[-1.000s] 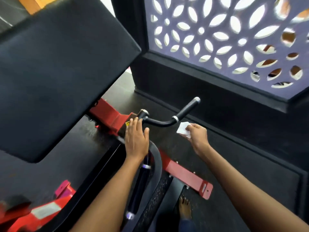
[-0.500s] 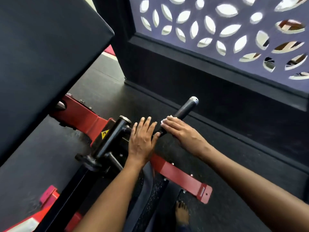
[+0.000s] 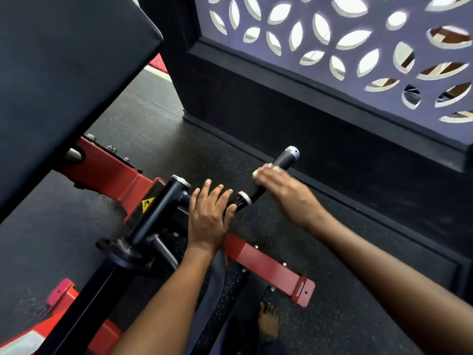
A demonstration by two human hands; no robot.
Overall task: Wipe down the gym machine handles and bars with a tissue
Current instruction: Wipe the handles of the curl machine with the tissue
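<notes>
Higher up the black rubber-gripped handle point(image 3: 285, 160) now, the right hand point(image 3: 284, 193) clasps it through white tissue point(image 3: 258, 172); the left hand point(image 3: 208, 216) rests flat, fingers straight, on the bar.

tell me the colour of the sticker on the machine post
Yellow with a black mark, sticker, head view.

Black speckled floor point(image 3: 158, 116), lattice screen point(image 3: 332, 47) (daylight behind).

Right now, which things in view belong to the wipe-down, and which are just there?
In the job:
- tissue, under the right hand
- black handle being wiped
- left hand, resting on the bar

Just there:
- black pad
- red frame
- patterned screen
- bare foot
</notes>
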